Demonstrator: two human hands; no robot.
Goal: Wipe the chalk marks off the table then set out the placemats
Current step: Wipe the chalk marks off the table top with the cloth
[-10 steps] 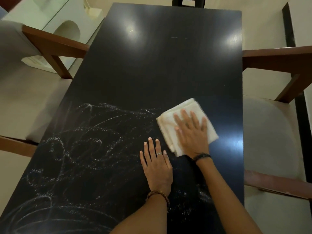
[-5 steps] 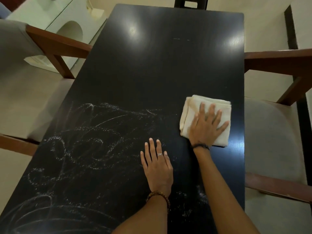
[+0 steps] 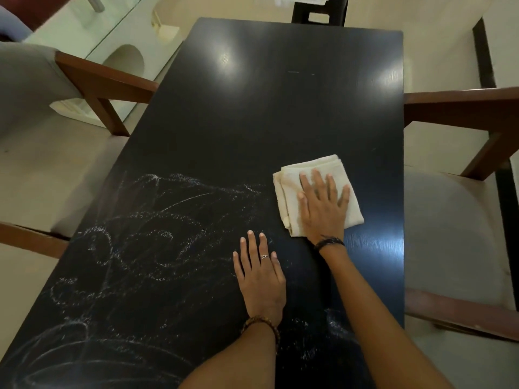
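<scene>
A long black table (image 3: 280, 113) runs away from me. White chalk marks (image 3: 146, 237) cover its near left half, with a few smears near the front right (image 3: 334, 324). A folded cream cloth (image 3: 289, 192) lies on the right side of the table, and my right hand (image 3: 323, 209) presses flat on it with fingers spread. My left hand (image 3: 261, 279) rests flat on the bare table just left of and nearer than the cloth, holding nothing. No placemats are in view.
Wooden chairs with grey seats stand on both sides, one on the left (image 3: 92, 82) and one on the right (image 3: 455, 237). A dark chair (image 3: 320, 12) stands at the far end. A glass-topped side table (image 3: 92, 37) is at the back left.
My right hand swept the cloth out to the right and has now come back a little to the left. The left hand has stayed planted.
</scene>
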